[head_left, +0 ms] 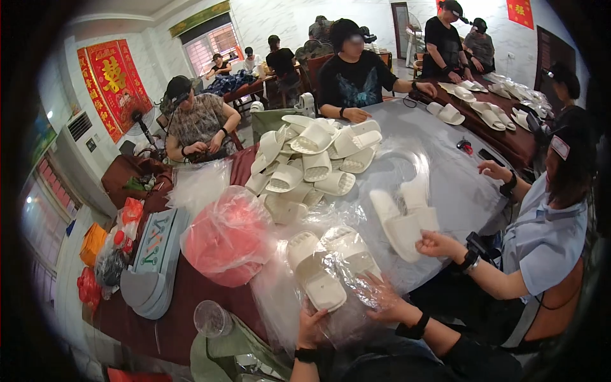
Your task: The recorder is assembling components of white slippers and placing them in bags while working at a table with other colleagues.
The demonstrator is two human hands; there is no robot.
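My left hand (pixel 310 326) is closed round the near end of a cream slide slipper (pixel 313 270) at the table's near side. Beside it lies a second cream slipper (pixel 349 249), under shiny clear film. At that slipper's near end, my right hand (pixel 387 298) grips the clear plastic bag (pixel 280 290), which spreads loosely under and around the pair. Part of my right fingers is blurred by the film's glare. Beyond the pair rises a heap of cream slippers (pixel 315 162).
Left of the pair are a pink plastic-wrapped bundle (pixel 226 239), a stack of clear bags (pixel 200 184) and grey soles (pixel 149 286). A clear cup (pixel 212 318) stands near me. To my right, a co-worker's hand (pixel 439 245) is by another slipper pair (pixel 407 223). Others sit across the table.
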